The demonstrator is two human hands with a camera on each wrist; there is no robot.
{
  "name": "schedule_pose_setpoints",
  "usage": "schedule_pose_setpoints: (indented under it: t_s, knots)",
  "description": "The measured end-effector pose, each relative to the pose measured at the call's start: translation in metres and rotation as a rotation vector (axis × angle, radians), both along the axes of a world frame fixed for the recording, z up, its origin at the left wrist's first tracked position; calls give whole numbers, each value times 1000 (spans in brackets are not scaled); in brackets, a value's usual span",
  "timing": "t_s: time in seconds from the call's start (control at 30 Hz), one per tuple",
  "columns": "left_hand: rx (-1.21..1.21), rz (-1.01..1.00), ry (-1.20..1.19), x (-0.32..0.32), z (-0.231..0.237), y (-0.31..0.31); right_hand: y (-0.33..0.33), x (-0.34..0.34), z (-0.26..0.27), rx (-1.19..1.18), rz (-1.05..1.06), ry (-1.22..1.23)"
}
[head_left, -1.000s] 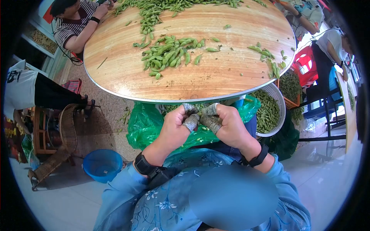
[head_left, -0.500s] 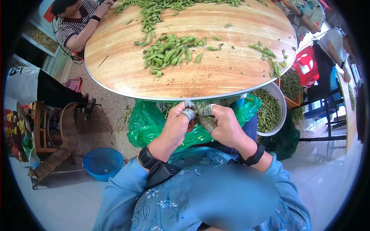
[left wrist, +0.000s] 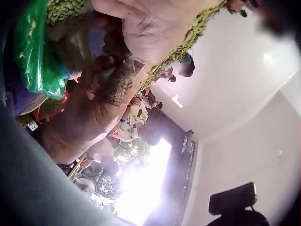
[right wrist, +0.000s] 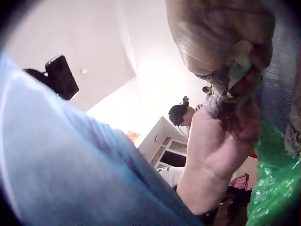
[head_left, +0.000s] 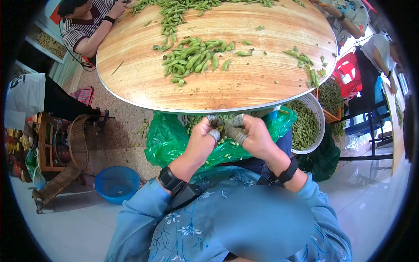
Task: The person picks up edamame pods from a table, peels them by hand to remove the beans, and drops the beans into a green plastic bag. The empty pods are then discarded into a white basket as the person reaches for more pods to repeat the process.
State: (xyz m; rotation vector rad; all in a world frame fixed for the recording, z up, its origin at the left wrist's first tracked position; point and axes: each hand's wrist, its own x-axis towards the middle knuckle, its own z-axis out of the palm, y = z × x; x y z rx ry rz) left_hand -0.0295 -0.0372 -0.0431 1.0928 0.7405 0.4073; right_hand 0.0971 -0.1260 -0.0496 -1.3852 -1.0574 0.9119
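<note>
Both hands meet just below the near table edge, over a green plastic bag [head_left: 163,142] with pods and pale loose beans inside. Grey wrapping covers several fingertips. My left hand [head_left: 200,142] has thumb and fingers curled at a small green pod [head_left: 220,129], mostly hidden between the hands. From the other side my right hand [head_left: 258,139] pinches at it, fingers bent. In the right wrist view a pale green piece [right wrist: 240,60] shows within the fingers of my right hand [right wrist: 221,35]. The left wrist view shows my left hand [left wrist: 153,26] close to the wrapped right fingers.
On the wooden table [head_left: 144,83] lie a near heap of green pods [head_left: 192,59] and a larger far one. A white basket of pods [head_left: 305,124] stands at the right, a blue basin [head_left: 117,185] on the floor at left. Other people are around the table.
The hands have stayed together over the bag, with small shifts of fingers and wrists. More pale beans show below the fingertips now. The person at far left has moved slightly.
</note>
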Motion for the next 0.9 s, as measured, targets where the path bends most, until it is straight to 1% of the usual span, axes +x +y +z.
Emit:
schedule_pose_setpoints:
  t_s: [0.03, 0.07, 0.1, 0.13, 0.17, 0.2, 0.27, 0.3, 0.33, 0.37, 0.47, 0.5, 0.57, 0.6, 0.63, 0.67, 0.7, 0.73, 0.77, 0.8, 0.87, 0.9]
  knots:
    - [69, -59, -20, -2, 2, -2, -1, 2, 2, 5, -5, 210]
    - [139, -117, -40, -3, 4, -2, -2, 4, 6, 5, -6, 211]
    - [140, -117, -40, -5, 4, 0, -4, 5, 11, 9, 21, 283]
    - [187, -190, -31, -8, 3, 4, -6, 6, 15, 13, 48, 355]
    - [234, -265, -23, -10, 3, 6, -6, 6, 17, 13, 48, 355]
    - [233, -265, -23, -11, 1, 7, -8, 5, 19, 4, 85, 327]
    - [463, -268, -21, -13, -2, 8, -10, 5, 19, -6, 121, 298]
    - [462, -269, -20, -14, -2, 9, -12, 6, 18, -20, 150, 235]
    - [514, -279, 13, -15, 0, 10, -13, 7, 18, -34, 178, 172]
    - [566, -290, 46, -16, 1, 10, -13, 8, 17, -34, 177, 173]
    - [580, -316, 80, -17, 7, 10, -14, 8, 16, -59, 172, 161]
    - [580, -316, 82, -18, 7, 10, -13, 7, 18, -45, 157, 159]
    - [426, -355, -48, -17, 7, 10, -12, 8, 17, -31, 141, 157]
    - [426, -357, -48, -16, 9, 9, -12, 10, 12, -30, 139, 234]
    - [329, -338, -98, -16, 13, 7, -12, 11, 9, -29, 137, 311]
    - [233, -317, -148, -15, 15, 7, -12, 11, 10, -29, 136, 311]
    - [234, -316, -148, -16, 15, 8, -12, 11, 11, -32, 126, 426]
    - [96, -320, -175, -17, 16, 11, -11, 11, 11, -36, 116, 541]
    - [-42, -324, -202, -18, 16, 12, -11, 11, 9, -36, 117, 541]
    - [-42, -324, -202, -18, 16, 13, -11, 12, 6, -22, 109, 566]
    - [41, -272, -217, -20, 14, 12, -14, 14, 6, -14, 101, 594]
    - [33, -269, -213, -22, 9, 13, -18, 18, 11, -42, 36, 507]
